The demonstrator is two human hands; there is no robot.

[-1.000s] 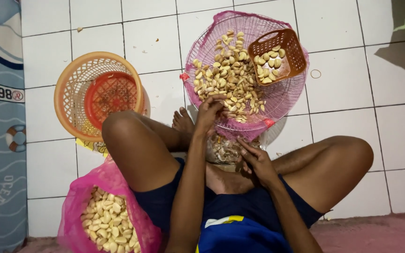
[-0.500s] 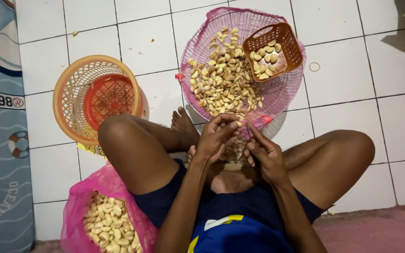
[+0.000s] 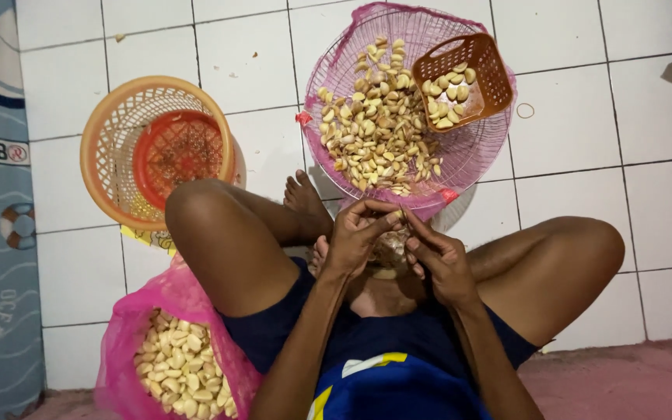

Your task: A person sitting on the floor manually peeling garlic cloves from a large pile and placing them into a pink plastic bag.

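While the round pink mesh basket (image 3: 472, 148) of pale garlic cloves (image 3: 375, 132) is sitting on the white tiles, a small brown plastic basket (image 3: 485, 64) is lying inside its far rim, and an orange woven basket (image 3: 110, 148) is standing well left of it. Near the pink basket's close edge, the left hand (image 3: 355, 237) and right hand (image 3: 437, 260) are curling together, fingertips pinching one small clove (image 3: 400, 216) between them.

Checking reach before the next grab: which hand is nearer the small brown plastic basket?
Right. The right hand sits below the small brown plastic basket, slightly to its left; the left hand is farther left, beside the knee.
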